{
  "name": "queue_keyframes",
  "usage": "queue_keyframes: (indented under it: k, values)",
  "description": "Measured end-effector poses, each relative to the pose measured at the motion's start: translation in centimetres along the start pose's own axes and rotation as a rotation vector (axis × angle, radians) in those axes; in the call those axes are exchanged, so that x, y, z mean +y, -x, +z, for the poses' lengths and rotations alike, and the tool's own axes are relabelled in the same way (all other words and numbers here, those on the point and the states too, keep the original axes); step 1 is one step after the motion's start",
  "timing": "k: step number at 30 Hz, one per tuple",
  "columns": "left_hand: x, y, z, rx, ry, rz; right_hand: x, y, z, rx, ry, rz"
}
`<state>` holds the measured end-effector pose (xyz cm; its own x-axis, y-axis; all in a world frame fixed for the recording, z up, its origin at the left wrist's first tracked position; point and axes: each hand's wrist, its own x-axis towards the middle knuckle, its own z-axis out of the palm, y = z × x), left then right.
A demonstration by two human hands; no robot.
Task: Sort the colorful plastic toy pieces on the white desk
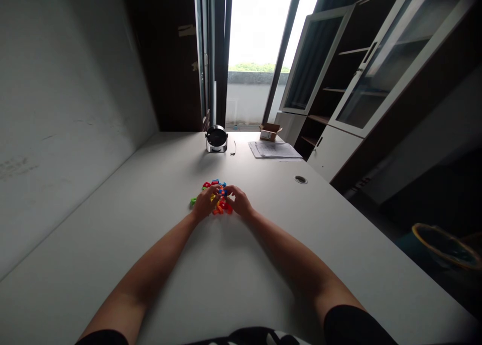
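Black short sleeves [350, 325] and a black-and-white striped shirt front [256, 337] lie nearest the camera at the bottom edge, with bare forearms reaching from the sleeves across a white laminate desk [218, 279]. A pale, scuffed wall [64, 134] runs along the far left. Moving right, the left hand [205, 203] arches over a small heap of bright plastic pieces [220, 208] in red, orange, yellow and blue, and a lone green plastic piece [193, 201] sits just beside that hand. The hand is partly closed, its fingers curving down onto the heap, but whether it grips anything cannot be told. The right hand [240, 202] meets the heap from the other side, its fingertips bunched and partly closed; anything pinched there is hidden. The heap sits between both hands, touching them, near the middle of the desk.

Beyond it stands a round black-and-silver desk fan [216, 139], then a stack of white papers [274, 150] with a small open cardboard box [270, 132] behind it. Glass-fronted cabinets [376, 69] rise at the right, and a yellow-rimmed bin [446, 247] sits low in shadow.

Pieces this small and tightly packed could shoot loose under uneven finger pressure, and the smooth desk offers little to stop them sliding. The green piece, lying apart, looks easiest to knock aside with the left hand.
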<state>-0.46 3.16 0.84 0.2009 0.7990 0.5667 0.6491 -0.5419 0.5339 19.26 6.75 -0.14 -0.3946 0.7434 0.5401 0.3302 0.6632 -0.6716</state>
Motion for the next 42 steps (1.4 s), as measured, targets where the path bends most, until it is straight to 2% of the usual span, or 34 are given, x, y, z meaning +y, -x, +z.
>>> queue_keyframes:
  k: [7,21,32,42]
  values:
    - [-0.6,-0.1,0.2,-0.014,-0.026,-0.040,-0.1,0.2,0.1,-0.028,0.064,-0.047]
    - [-0.8,-0.2,0.3,0.025,0.018,0.037,0.8,0.1,0.4,0.015,0.105,-0.114]
    - [-0.9,0.0,0.2,-0.017,0.011,-0.020,1.0,0.1,0.5,0.020,0.159,-0.158]
    - [-0.9,-0.1,0.2,0.000,0.014,-0.001,1.0,0.2,0.6,0.019,0.158,-0.132]
